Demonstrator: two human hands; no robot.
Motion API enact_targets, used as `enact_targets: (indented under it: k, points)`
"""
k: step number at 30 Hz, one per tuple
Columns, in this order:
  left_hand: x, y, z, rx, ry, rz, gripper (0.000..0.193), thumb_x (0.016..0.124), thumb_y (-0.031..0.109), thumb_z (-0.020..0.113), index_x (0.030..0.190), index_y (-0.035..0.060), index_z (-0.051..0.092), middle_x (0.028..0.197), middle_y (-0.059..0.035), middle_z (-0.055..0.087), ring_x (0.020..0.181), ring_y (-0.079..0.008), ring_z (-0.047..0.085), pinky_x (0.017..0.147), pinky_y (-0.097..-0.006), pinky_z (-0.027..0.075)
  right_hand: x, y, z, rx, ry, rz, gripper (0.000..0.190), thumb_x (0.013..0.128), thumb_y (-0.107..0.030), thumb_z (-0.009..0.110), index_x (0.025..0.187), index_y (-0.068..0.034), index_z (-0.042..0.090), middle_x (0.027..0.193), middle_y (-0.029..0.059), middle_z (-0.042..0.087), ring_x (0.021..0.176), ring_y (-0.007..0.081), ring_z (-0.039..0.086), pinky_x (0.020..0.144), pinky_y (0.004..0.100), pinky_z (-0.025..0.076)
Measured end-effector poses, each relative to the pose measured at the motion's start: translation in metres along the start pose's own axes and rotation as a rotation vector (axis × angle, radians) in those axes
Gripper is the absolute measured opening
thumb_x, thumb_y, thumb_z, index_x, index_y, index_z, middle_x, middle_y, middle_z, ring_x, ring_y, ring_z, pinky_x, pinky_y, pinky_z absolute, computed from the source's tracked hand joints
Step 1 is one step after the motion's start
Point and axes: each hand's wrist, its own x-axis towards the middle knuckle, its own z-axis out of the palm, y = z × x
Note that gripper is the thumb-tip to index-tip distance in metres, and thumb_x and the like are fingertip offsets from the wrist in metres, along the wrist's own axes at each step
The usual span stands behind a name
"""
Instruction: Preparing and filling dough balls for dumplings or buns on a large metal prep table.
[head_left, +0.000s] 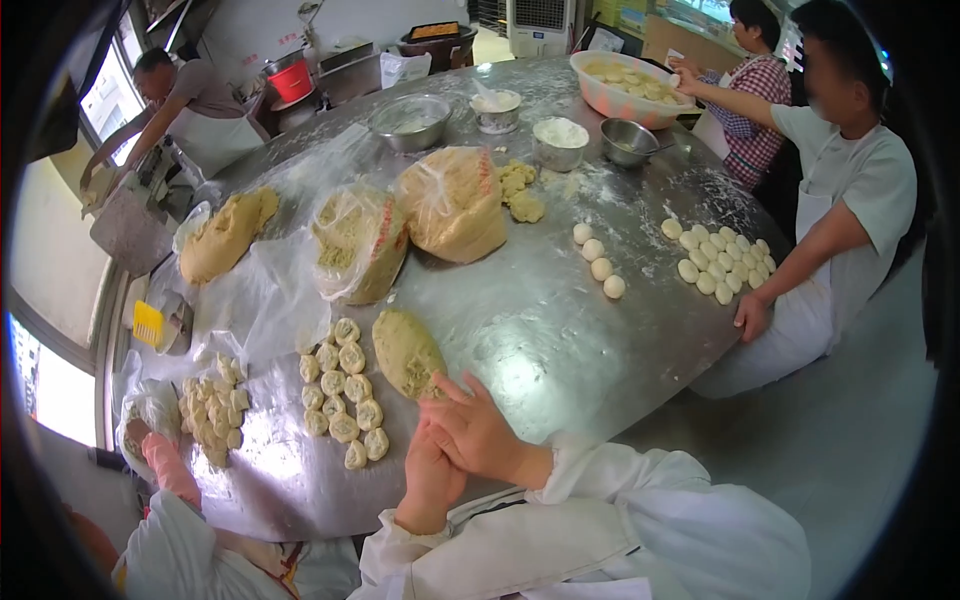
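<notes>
My left hand and my right hand are pressed together at the table's near edge, the right one lying over the left. Whether something is held between the palms is hidden. Just beyond my fingertips lies an oval lump of greenish filling, its near end rough. To its left, filled dough pieces stand in uneven rows, their tops gathered. Farther left is a heap of small flat dough pieces. Beyond the lump sit a clear plastic bag of greenish filling and a bag of orange-brown crumbly filling.
A co-worker's hand reaches into a plastic bag at left. Another person's hand rests on the right table edge by round dough balls. Metal bowls and a large basin stand at the back. A dough mass lies left.
</notes>
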Motion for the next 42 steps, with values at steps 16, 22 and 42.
enact_targets:
  k: [16,22,42]
  points:
    - [-0.001,-0.006,0.003,0.52,0.026,0.438,0.036,0.103,0.015,0.043,0.136,0.0007,0.042,0.136,-0.0108,0.049,0.12,-0.0176,0.052,0.1,-0.0297,0.042,0.018,-0.016,-0.012,0.924,0.146,0.694,0.042,0.105,-0.03,0.039,0.129,0.003,0.047,0.125,0.015,0.058,0.115,0.0214,0.056,0.096,0.0312,0.045]
    - [0.0,0.001,-0.002,1.099,0.108,0.743,0.032,0.103,0.019,0.042,0.119,-0.0024,0.059,0.132,-0.0162,0.051,0.117,-0.0224,0.052,0.1,-0.0344,0.038,0.013,-0.021,-0.006,0.676,-0.001,0.473,0.052,0.102,-0.035,0.046,0.136,0.003,0.039,0.137,0.0181,0.048,0.129,0.0261,0.047,0.102,0.0329,0.041]
    - [-0.007,-0.01,-0.004,0.342,-0.057,0.226,0.081,0.098,0.055,0.041,0.152,0.0061,0.006,0.152,-0.0177,0.025,0.137,-0.0281,0.033,0.11,-0.0374,0.031,0.012,-0.015,-0.014,0.426,-0.073,0.362,0.045,0.093,-0.026,0.059,0.132,-0.005,0.048,0.127,0.0216,0.055,0.11,0.0354,0.058,0.089,0.04,0.048]
